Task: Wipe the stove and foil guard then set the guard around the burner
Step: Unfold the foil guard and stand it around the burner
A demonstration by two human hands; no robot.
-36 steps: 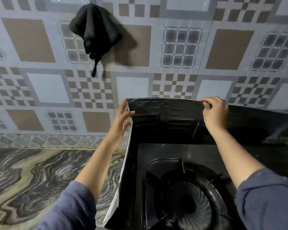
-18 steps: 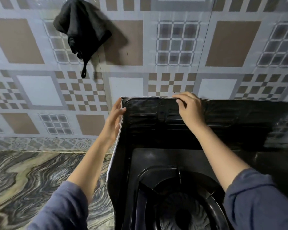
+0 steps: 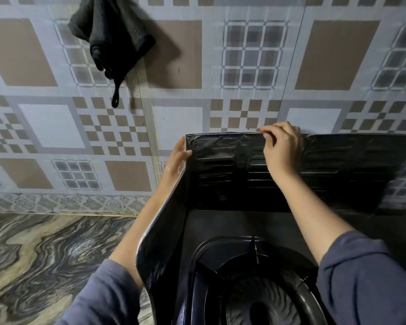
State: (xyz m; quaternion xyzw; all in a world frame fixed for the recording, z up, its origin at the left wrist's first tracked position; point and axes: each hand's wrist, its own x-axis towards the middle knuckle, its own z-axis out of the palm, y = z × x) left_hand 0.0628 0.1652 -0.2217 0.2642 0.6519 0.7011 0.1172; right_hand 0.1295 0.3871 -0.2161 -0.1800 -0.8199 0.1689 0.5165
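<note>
Foil guard [image 3: 220,165] stands bent round the burner [image 3: 263,301], which sits below and between both hands. Its long back panel runs sideways under the right hand [image 3: 281,146], which pinches the top edge. The left hand [image 3: 177,158] grips the corner fold, the side panel trailing toward the person.

Two hands [image 3: 177,158] [image 3: 282,148]; one guard [image 3: 220,160], burner [image 3: 263,301], cloth [image 3: 110,36]

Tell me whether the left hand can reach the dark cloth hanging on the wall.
Probably yes. The left hand holds the foil guard at its left corner; only bare tiled wall lies between it and the dark cloth up-left. It would have to let go first.
</note>
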